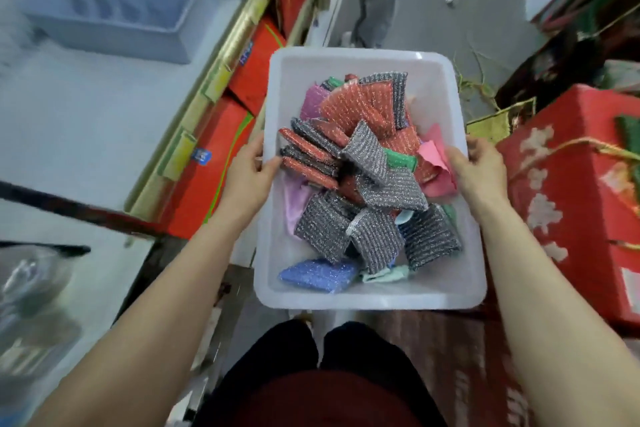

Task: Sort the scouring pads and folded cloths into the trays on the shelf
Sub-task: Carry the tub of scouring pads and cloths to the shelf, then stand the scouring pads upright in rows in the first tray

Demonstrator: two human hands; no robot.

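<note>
A white plastic bin (367, 295) is held in front of me, above my legs. It is heaped with several scouring pads, grey (377, 232) and red (356, 104), plus a blue one (317, 274), and folded cloths in pink (437, 163), purple and green. My left hand (250, 173) grips the bin's left rim, thumb inside. My right hand (479, 168) grips the right rim, thumb over the edge. On the white shelf at upper left stands an empty divided tray (114, 15).
The shelf's gold front edge (221, 55) with yellow label holders runs diagonally beside the bin. Red boxes (221, 146) lie below it. A large red carton (571, 198) stands at right. Grey floor with debris lies beyond the bin.
</note>
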